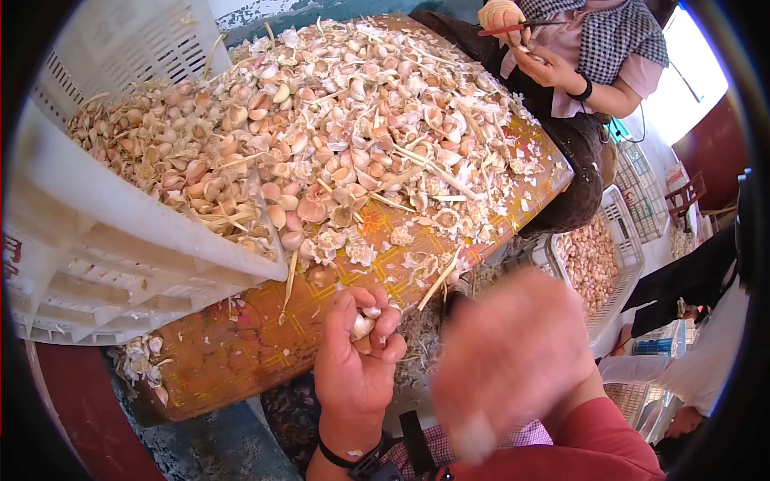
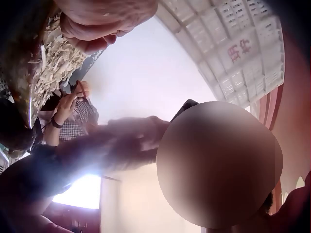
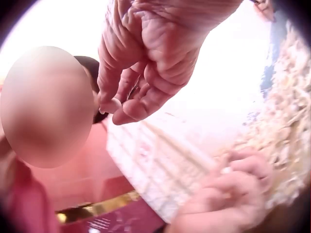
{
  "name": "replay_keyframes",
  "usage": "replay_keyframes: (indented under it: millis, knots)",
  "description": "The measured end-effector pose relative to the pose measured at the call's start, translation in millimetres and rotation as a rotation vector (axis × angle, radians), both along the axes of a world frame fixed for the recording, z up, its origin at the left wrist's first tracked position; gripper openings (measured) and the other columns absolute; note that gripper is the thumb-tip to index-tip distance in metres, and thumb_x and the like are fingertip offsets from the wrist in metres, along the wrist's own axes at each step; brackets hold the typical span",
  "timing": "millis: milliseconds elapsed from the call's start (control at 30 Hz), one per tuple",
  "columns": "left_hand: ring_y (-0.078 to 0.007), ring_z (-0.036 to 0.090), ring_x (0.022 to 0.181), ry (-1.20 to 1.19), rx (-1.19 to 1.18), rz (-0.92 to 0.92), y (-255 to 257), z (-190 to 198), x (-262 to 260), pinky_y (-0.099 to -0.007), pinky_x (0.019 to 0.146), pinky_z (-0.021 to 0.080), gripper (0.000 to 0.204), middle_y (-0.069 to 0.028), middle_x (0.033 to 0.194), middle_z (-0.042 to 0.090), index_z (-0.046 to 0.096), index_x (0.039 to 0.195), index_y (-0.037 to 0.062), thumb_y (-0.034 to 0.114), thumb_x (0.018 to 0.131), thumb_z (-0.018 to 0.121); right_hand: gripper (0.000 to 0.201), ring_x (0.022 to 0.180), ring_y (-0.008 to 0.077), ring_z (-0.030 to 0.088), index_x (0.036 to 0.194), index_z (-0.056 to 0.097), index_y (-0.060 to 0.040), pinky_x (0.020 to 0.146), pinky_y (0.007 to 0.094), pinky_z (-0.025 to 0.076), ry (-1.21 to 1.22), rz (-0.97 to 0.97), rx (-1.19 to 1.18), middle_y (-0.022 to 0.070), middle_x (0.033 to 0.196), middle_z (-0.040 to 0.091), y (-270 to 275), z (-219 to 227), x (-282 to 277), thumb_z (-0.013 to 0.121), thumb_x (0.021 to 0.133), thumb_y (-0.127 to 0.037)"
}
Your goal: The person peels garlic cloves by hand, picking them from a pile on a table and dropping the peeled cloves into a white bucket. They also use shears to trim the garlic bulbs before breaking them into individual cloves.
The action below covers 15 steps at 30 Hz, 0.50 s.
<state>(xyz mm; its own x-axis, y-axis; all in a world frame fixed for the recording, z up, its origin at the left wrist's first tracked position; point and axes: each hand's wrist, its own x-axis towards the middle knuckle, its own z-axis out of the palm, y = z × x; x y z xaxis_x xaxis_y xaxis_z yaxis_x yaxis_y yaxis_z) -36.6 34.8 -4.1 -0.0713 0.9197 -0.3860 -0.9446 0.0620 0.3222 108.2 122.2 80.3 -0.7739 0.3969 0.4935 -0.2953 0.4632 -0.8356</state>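
My left hand (image 1: 357, 357) is palm up at the near edge of the table, fingers curled round a few pale garlic cloves (image 1: 363, 325). To its right, my right hand (image 1: 513, 361) is blurred in the head view. The right wrist view shows this right hand (image 3: 150, 58) raised, thumb and finger pinching a small whitish piece (image 3: 111, 106) whose kind is unclear. A large heap of garlic cloves (image 1: 337, 120) with papery skins and dry stalks covers much of the patterned table (image 1: 241, 361), just beyond my left hand.
A white plastic crate (image 1: 120, 248) lies tipped at the left, its mouth towards the heap. Across the table a person (image 1: 593, 64) works with a red-handled tool (image 1: 513, 30). At the right stands a crate of cloves (image 1: 589, 256), with other people and crates farther off.
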Motion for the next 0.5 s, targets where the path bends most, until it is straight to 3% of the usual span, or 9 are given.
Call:
replay_keyframes:
  millis: [100,233,333,400,500]
  knots:
    - [-0.0113,0.047,0.074,-0.023,0.039,-0.059,-2,8,1,-0.0225,0.052,0.04,0.018,-0.0036,0.095,0.051,0.054,0.093,0.01,0.026,0.098,0.048,0.005,0.056,0.0236,0.06,0.078,0.066,0.0108,0.047,0.0281,0.048,0.696,0.313,-0.203,0.0236,0.081,0.062,-32,20,-13,0.061,0.08,0.009]
    - [-0.0142,0.047,0.075,-0.006,0.059,-0.053,-5,13,8,-0.0234,0.05,0.044,0.023,-0.0077,0.097,0.048,0.052,0.095,0.006,0.027,0.1,0.045,0.012,0.058,0.0263,0.061,0.082,0.064,0.0171,0.048,0.0305,0.048,0.829,0.098,-0.17,0.0311,0.083,0.061,-57,13,-14,0.058,0.085,0.008]
    - [-0.0154,0.05,0.077,0.001,0.082,-0.072,-9,13,12,-0.0277,0.056,0.046,0.024,-0.0081,0.099,0.051,0.053,0.097,0.0068,0.028,0.1,0.044,0.011,0.06,0.0244,0.063,0.078,0.066,0.012,0.049,0.0294,0.049,0.756,0.243,-0.364,0.026,0.08,0.062,-55,11,-8,0.059,0.084,0.007]
    - [-0.0163,0.054,0.08,0.001,0.112,-0.071,-8,15,11,-0.0306,0.06,0.048,0.024,-0.0086,0.101,0.055,0.055,0.099,0.0075,0.029,0.1,0.044,0.008,0.07,0.0269,0.062,0.087,0.064,0.0055,0.058,0.0324,0.049,0.386,0.145,-0.159,0.0201,0.086,0.061,-36,10,-5,0.062,0.083,-0.001]
    - [-0.0185,0.059,0.089,-0.075,-0.07,-0.007,-3,22,8,-0.0379,0.069,0.055,0.029,-0.0102,0.105,0.058,0.056,0.104,0.0051,0.03,0.1,0.042,0.021,0.085,0.0307,0.06,0.099,0.06,-0.0042,0.073,0.037,0.051,-0.166,-0.017,0.138,0.0112,0.095,0.06,-7,4,-2,0.066,0.081,-0.011]
